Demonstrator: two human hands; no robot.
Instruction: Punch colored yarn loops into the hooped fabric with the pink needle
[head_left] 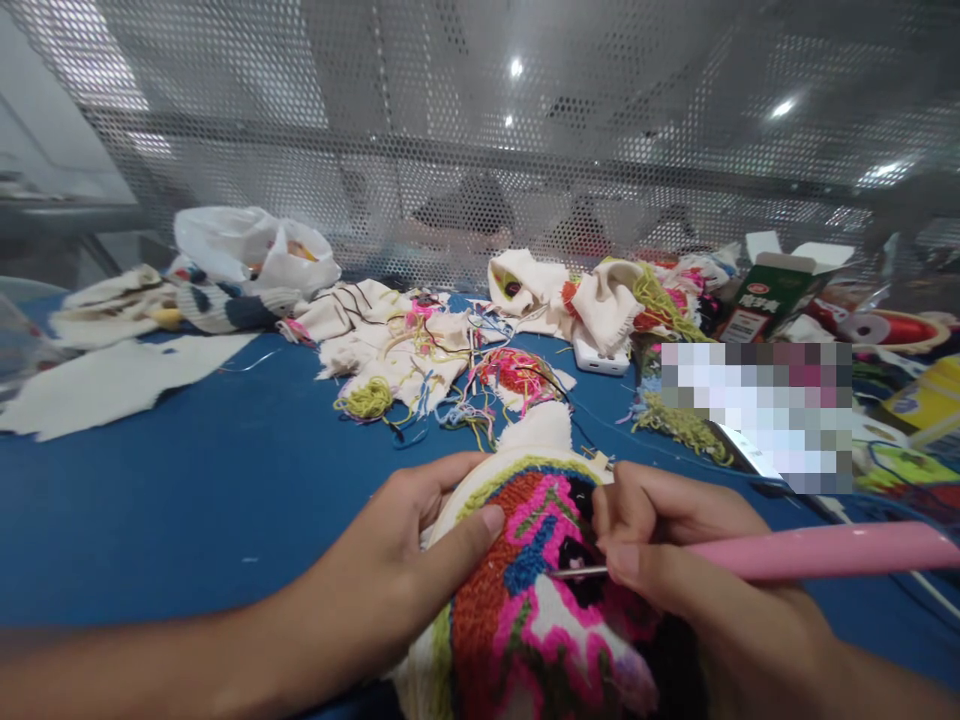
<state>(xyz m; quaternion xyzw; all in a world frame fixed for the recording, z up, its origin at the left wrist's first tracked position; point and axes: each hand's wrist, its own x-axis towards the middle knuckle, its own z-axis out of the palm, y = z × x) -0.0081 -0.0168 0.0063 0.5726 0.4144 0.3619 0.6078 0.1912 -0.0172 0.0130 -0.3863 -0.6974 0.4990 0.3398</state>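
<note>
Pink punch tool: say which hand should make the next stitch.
Probably the right hand: it already grips the pink punch tool, its tip at the blue yarn, while the left hand steadies the hoop.

Two hands [412,545] [675,592], one pink-handled tool [825,551], one green box [776,298].

White plastic bag [251,248], perforated metal screen [420,130], open green box [769,295], white charger block [601,359], blue tabletop [187,500]
</note>
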